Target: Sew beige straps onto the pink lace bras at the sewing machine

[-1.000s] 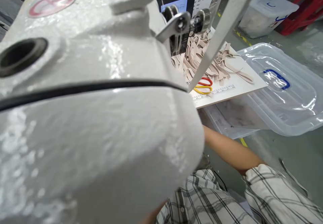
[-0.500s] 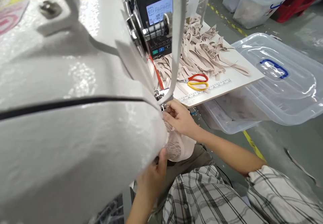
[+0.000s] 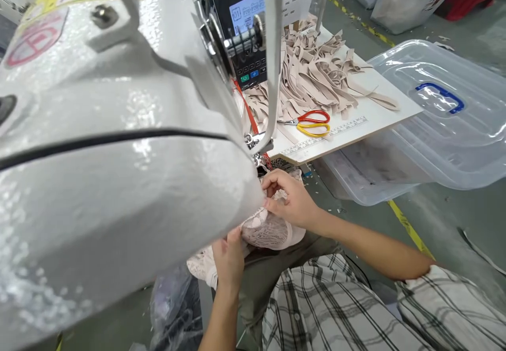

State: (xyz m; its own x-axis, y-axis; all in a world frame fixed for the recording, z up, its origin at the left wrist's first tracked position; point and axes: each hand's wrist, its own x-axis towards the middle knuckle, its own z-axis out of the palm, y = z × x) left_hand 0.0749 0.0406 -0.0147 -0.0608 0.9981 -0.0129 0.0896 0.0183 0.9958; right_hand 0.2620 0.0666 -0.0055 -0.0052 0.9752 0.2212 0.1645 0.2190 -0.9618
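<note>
A pale pink lace bra (image 3: 271,232) hangs over my lap beneath the head of a white sewing machine (image 3: 177,182). With thumb and fingers pinched, my right hand (image 3: 292,198) grips the bra's upper edge just below the presser foot area (image 3: 261,164). My left hand (image 3: 230,256) holds another edge of the lace, lower and to the left, its fingertips partly hidden under the machine head. More of the lace shows to the left of that hand. The needle itself is out of sight.
On the white side board (image 3: 340,143) lie a heap of beige fabric strips (image 3: 312,71), scissors with red and yellow handles (image 3: 314,124) and a printed ruler (image 3: 343,128). A control panel (image 3: 247,24) stands behind. Right of the board is a lidded clear plastic bin (image 3: 466,145).
Both hands have come away from the presser foot, the right one down toward me, the left one to the left. More of the lace bra shows now. The camera view has shifted slightly.
</note>
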